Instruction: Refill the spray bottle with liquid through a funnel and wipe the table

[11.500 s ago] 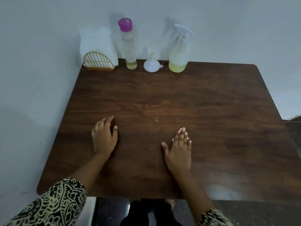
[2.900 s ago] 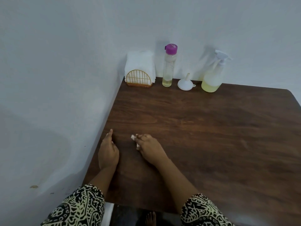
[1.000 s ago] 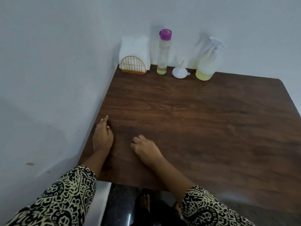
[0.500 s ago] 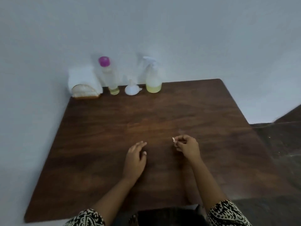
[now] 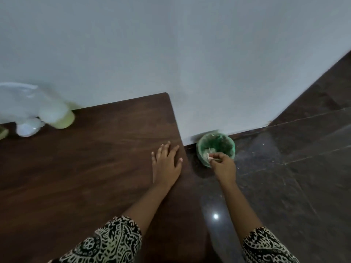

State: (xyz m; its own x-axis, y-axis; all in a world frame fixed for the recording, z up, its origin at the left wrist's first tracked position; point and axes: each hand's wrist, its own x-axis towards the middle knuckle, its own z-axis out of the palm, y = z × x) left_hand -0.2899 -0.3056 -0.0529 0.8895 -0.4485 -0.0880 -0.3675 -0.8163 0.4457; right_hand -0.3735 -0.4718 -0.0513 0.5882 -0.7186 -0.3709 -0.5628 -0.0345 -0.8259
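My left hand [image 5: 166, 162] lies flat with fingers spread on the dark wooden table [image 5: 85, 168], near its right edge. My right hand [image 5: 222, 164] is off the table, over a green bin [image 5: 215, 147] on the floor, and pinches a small white wad of tissue [image 5: 210, 157] at its fingertips. The spray bottle [image 5: 57, 114] with pale yellow liquid and the white funnel [image 5: 27, 128] show blurred at the far left of the table, by the wall.
The green bin stands on the dark tiled floor [image 5: 294, 177] against the white wall [image 5: 190, 54], just right of the table's far corner, with crumpled scraps inside. A light spot reflects on the floor beside the table.
The view has swung right. My right hand has left the tabletop and carried the tissue wad out over the bin. My left hand has shifted toward the table's right edge.
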